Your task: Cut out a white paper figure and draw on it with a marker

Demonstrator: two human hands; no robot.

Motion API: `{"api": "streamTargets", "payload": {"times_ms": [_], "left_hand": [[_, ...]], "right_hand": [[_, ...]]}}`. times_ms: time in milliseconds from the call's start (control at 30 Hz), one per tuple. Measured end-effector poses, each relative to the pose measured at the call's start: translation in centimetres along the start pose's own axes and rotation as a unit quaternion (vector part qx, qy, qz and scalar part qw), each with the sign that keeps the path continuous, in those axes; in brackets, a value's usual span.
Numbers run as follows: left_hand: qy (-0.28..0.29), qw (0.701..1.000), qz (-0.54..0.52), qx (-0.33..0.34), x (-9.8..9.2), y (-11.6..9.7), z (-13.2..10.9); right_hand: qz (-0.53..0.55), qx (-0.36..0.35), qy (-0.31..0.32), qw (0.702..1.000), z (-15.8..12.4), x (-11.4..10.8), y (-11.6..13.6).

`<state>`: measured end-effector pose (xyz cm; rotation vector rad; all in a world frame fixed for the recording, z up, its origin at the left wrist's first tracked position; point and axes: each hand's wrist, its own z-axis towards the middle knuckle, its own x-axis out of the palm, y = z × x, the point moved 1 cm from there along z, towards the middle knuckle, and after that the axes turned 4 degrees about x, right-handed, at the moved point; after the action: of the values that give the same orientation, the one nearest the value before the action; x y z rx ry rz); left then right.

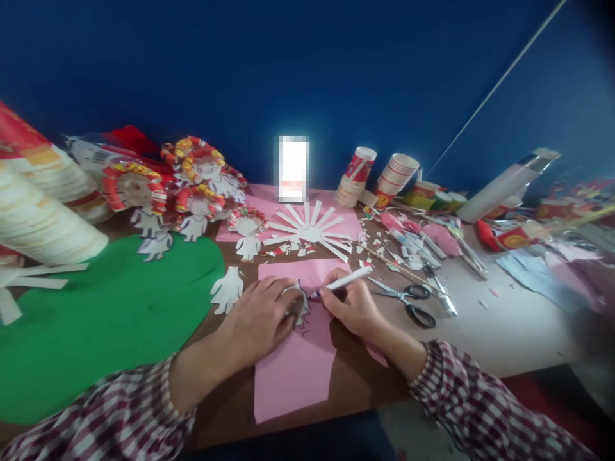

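Observation:
My right hand is closed round a white marker pen, its dark tip low over a sheet of pink paper. My left hand rests on the same sheet, thumb and fingers curled about a small paper cutout and holding it down. Most of that cutout is hidden under the fingers. Wavy dark lines run on the pink paper beside it. Just left of my left hand lies a white figure-shaped paper cutout. Scissors with black handles lie to the right of my right hand.
A green sheet covers the left side, with stacked paper cups on it. Decorated paper figures stand behind. A white paper cup cut into strips lies at the back among scraps. More cups, pens and sticks crowd the right.

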<state>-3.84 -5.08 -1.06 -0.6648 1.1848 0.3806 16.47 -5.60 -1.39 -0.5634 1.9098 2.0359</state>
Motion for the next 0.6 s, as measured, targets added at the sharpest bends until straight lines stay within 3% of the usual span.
{"api": "streamTargets", "payload": {"times_ms": [600], "left_hand": [[-0.008,1.0,0.0,-0.005,0.14,0.05,0.11]], "right_hand": [[-0.011,0.0,0.005,1.0,0.04,0.09,-0.7]]}}
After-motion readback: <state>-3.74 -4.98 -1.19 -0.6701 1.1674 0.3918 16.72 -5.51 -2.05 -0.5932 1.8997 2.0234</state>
